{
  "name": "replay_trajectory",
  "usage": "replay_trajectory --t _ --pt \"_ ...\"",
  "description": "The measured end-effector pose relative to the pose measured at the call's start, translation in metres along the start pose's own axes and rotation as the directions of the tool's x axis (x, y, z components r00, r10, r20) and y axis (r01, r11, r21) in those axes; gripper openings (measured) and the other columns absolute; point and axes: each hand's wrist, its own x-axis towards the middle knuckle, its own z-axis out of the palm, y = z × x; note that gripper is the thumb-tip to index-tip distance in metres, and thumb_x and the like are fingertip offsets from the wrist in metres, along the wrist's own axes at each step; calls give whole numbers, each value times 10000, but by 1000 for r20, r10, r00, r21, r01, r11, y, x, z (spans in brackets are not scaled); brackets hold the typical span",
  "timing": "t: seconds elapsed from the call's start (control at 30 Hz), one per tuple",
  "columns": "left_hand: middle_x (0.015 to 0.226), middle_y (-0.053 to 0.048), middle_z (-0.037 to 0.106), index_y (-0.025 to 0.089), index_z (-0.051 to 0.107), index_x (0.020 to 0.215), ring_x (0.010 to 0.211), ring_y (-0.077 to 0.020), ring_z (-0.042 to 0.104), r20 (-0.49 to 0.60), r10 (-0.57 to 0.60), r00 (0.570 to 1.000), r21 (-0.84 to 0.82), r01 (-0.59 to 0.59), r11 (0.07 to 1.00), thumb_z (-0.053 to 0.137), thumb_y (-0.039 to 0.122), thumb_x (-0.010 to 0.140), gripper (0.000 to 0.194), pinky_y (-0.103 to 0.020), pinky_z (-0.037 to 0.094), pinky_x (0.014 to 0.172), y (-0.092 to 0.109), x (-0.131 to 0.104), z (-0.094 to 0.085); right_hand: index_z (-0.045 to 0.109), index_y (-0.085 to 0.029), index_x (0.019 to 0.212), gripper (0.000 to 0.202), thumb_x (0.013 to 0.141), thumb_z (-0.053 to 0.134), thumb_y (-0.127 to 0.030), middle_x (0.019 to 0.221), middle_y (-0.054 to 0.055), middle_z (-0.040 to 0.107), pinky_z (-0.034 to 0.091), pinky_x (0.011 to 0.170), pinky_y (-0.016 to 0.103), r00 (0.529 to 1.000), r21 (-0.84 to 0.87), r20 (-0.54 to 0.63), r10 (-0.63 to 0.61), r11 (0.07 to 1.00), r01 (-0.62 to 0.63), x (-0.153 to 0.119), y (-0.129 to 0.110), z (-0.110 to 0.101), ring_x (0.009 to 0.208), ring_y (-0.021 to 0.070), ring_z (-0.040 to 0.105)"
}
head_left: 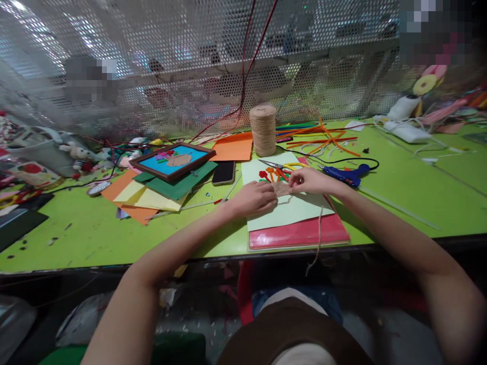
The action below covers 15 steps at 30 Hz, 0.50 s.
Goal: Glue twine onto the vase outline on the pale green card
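A light green sheet (262,220) lies on a red book or folder (297,234). On the sheet is a small brown twine-covered piece (280,189), with red and orange fuzzy flowers (271,175) and bits of green above it. My left hand (256,199) lies with fingers fairly flat at the piece's left edge. My right hand (308,181) pinches at its right edge, seemingly on twine; the fingertips are partly hidden. A loose twine strand (319,228) runs from under my right wrist over the table's front edge. Yellow-handled scissors (279,165) lie just behind the flowers.
A twine spool (263,131) stands behind the sheet. To the right lies a blue glue gun (348,175) with its cord. Left are a phone (223,173), a framed picture (173,160) and coloured paper (152,195). Pipe cleaners (331,139) lie near the mesh partition (182,91).
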Motion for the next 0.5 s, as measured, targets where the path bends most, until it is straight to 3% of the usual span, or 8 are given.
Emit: replay_trajectory --t 0.23,0.5 --pt "995 -111 659 158 657 1030 935 -221 564 -42 45 998 48 -43 998 301 435 1019 451 -351 435 776 3 17 16 667 -177 744 109 664 680 -250 701 1 666 419 602 262 998 28 8 60 998 -60 -3 5 -2 643 142 583" --pt "1006 -105 650 182 679 1026 947 -217 552 -15 44 999 48 -43 998 306 431 1023 448 -344 416 791 4 20 12 713 -223 803 113 704 692 -273 802 1 718 383 596 269 992 -223 -34 120 967 -124 -7 -6 -1 733 172 624"
